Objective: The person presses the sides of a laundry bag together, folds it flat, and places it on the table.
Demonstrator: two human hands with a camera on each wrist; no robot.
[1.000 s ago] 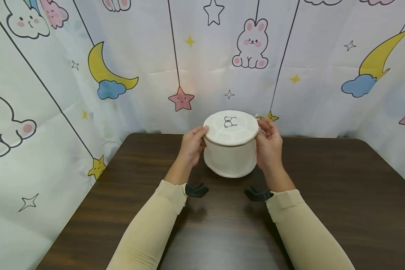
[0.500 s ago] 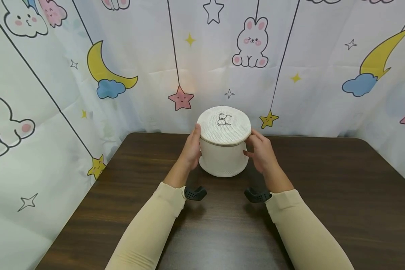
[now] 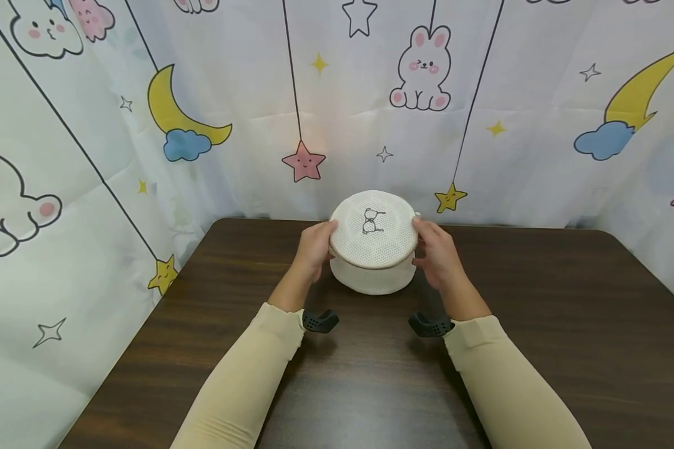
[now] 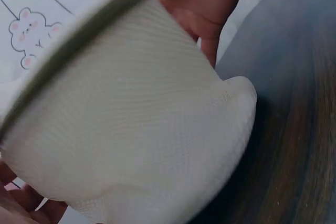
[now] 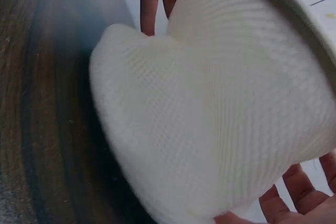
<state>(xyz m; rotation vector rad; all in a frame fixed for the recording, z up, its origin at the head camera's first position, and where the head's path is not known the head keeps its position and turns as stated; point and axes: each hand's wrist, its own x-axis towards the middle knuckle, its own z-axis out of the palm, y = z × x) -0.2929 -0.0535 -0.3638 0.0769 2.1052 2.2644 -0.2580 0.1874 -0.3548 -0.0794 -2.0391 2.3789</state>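
A round white mesh laundry bag [image 3: 373, 234] with a small line drawing of an animal on its lid stands near the far edge of the table. My left hand [image 3: 314, 249] grips its upper rim from the left, thumb on the edge of the lid. On the opposite side my right hand [image 3: 437, 252] holds the rim, with its fingers partly hidden by the bag. The soft side wall [image 4: 142, 108] sags and creases in the left wrist view. In the right wrist view the wall [image 5: 210, 98] is folded inward, and a darker band [image 5: 294, 9] runs below the lid.
The dark wood-grain table [image 3: 348, 386] extends on all sides of the bag. Behind it hangs a white curtain [image 3: 247, 168] printed with rabbits, stars and moons. A black strap device [image 3: 321, 321] sits at each wrist.
The bag first shifted a little left, with the right hand moving lower beside it. Now its lid has come down toward the table and the side wall looks shorter, both hands still at the rim.
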